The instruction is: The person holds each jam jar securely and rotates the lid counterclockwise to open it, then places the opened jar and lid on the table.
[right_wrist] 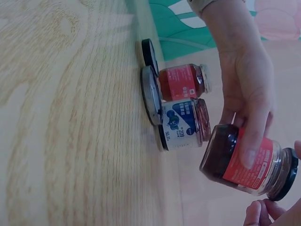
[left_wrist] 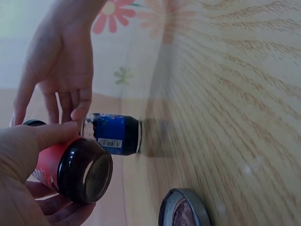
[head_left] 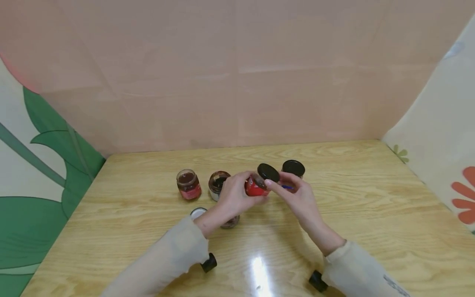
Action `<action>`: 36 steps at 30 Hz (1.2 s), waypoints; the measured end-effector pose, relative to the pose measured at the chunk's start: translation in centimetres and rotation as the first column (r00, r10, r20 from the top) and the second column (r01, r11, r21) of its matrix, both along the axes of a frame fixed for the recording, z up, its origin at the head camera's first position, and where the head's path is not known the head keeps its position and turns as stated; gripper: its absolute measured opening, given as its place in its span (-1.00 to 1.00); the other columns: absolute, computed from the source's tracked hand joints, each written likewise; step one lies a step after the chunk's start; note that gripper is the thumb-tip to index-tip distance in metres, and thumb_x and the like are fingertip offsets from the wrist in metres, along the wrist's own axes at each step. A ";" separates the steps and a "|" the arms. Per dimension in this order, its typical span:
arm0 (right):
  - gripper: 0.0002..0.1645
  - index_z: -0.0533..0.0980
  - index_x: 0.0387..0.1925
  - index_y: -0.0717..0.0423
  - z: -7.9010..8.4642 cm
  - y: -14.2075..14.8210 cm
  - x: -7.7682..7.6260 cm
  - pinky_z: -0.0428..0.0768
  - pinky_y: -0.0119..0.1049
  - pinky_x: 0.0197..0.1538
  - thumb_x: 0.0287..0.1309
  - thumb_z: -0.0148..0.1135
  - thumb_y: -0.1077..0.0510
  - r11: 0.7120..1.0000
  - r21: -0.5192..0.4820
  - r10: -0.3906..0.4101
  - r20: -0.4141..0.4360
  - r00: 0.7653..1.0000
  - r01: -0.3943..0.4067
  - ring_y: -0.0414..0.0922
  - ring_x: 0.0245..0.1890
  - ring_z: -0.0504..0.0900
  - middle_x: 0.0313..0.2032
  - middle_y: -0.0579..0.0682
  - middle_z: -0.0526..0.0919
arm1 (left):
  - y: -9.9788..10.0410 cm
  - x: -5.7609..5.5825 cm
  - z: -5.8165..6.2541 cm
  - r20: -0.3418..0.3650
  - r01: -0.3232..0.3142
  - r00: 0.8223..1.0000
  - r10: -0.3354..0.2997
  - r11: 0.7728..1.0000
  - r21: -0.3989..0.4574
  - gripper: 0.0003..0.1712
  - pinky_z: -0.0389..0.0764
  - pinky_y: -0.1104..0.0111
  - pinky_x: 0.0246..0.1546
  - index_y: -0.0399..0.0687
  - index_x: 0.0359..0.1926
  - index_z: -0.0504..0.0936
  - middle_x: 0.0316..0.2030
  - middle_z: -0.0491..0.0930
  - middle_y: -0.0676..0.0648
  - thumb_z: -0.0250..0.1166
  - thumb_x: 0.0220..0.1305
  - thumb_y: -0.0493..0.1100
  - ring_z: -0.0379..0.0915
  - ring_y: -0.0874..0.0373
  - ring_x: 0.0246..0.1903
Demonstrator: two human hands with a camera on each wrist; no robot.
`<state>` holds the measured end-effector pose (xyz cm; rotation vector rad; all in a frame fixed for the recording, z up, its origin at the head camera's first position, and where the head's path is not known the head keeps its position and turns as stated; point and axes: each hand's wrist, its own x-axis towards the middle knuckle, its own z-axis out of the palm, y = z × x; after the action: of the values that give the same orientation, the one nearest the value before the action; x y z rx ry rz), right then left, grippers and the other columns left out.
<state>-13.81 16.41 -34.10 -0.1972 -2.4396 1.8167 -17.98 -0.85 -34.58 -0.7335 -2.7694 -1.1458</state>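
My left hand (head_left: 235, 192) grips a glass jam jar (head_left: 254, 188) with a red label and dark contents, lifted above the table and tilted. Its black lid (head_left: 269, 172) sits askew at the mouth in the right wrist view. Thumb and fingers of my right hand (head_left: 302, 202) pinch this lid by its edge. Behind the right hand stands a blue-labelled jar (left_wrist: 115, 134) with a black lid. Left of the held jar are two lidless jars: one red-labelled (head_left: 189, 187), the other with a white and blue label (right_wrist: 181, 123), partly hidden by my left hand.
Loose lids lie on the wooden table (head_left: 371, 214) near my left wrist: one pale inside (head_left: 198, 212), another (head_left: 231, 223) partly covered by the hand. A pinkish sheet (head_left: 237, 82) rises behind the table, with patterned sheets at both sides.
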 end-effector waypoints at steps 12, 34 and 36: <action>-0.29 0.47 0.14 0.10 -0.3 -0.3 -0.3 0.48 -0.36 -0.04 0.06 0.35 -0.23 1.000 -0.009 -0.028 0.032 0.999 0.028 -0.13 -0.07 0.54 0.01 0.09 0.60 | -1.1 -0.2 0.7 -0.021 0.100 0.994 -0.104 0.986 -0.131 -0.27 0.52 0.44 -0.37 0.02 0.15 0.55 -0.13 0.64 0.03 0.43 0.00 0.25 0.53 0.21 -0.27; -0.42 0.44 0.19 0.22 -0.8 0.0 -0.1 0.51 -0.52 -0.02 0.17 0.31 0.08 0.986 -0.147 0.075 -0.050 0.996 -0.082 -0.33 -0.08 0.57 0.08 0.14 0.57 | -2.0 -0.4 1.4 -0.008 0.232 0.971 -0.237 0.958 -0.170 -0.21 0.51 0.50 -0.38 -0.07 0.20 0.52 -0.11 0.66 0.02 0.42 0.01 0.24 0.54 0.27 -0.29; -0.42 0.40 0.24 0.24 -0.8 0.2 -0.1 0.48 -0.53 0.03 0.21 0.24 0.15 0.976 -0.173 0.122 -0.085 0.989 -0.135 -0.35 -0.02 0.55 0.16 0.19 0.51 | -2.1 -0.4 1.5 -0.012 0.239 0.970 -0.244 0.957 -0.165 -0.22 0.51 0.49 -0.35 -0.06 0.18 0.53 -0.10 0.66 0.01 0.42 0.00 0.24 0.55 0.25 -0.27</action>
<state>-13.92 16.62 -34.90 0.0167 -2.2894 2.0577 -18.40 -2.92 -33.08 -1.1244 -2.8311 -0.9364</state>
